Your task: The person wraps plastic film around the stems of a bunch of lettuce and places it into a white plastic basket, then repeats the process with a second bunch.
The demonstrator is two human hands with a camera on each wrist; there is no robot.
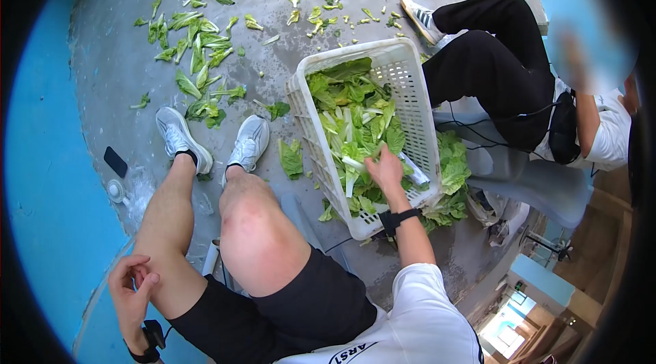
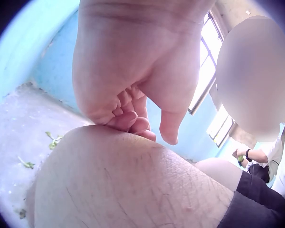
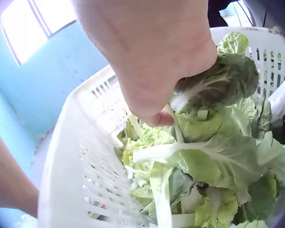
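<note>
My right hand [image 1: 387, 171] reaches into a white slatted plastic basket [image 1: 415, 80] holding many leafy greens [image 1: 352, 101]. In the right wrist view the thumb and fingers pinch a cabbage leaf [image 3: 216, 85], dark green with a pale stalk; the fingertips are mostly hidden behind the hand. Loose leaves with white ribs [image 3: 199, 154] lie below it inside the basket. My left hand [image 1: 131, 289] is idle at my left leg [image 2: 118, 175], its fingers loosely curled with nothing in them. The thumb [image 2: 170, 127] hangs apart from the fingers.
Torn leaves [image 1: 198, 43] lie scattered over the concrete floor. A phone [image 1: 115, 161] and a crumpled clear plastic bag [image 1: 141, 190] lie at the left. More leaves [image 1: 451, 166] are heaped beside the basket. Another person in black trousers [image 1: 502, 57] sits to the right.
</note>
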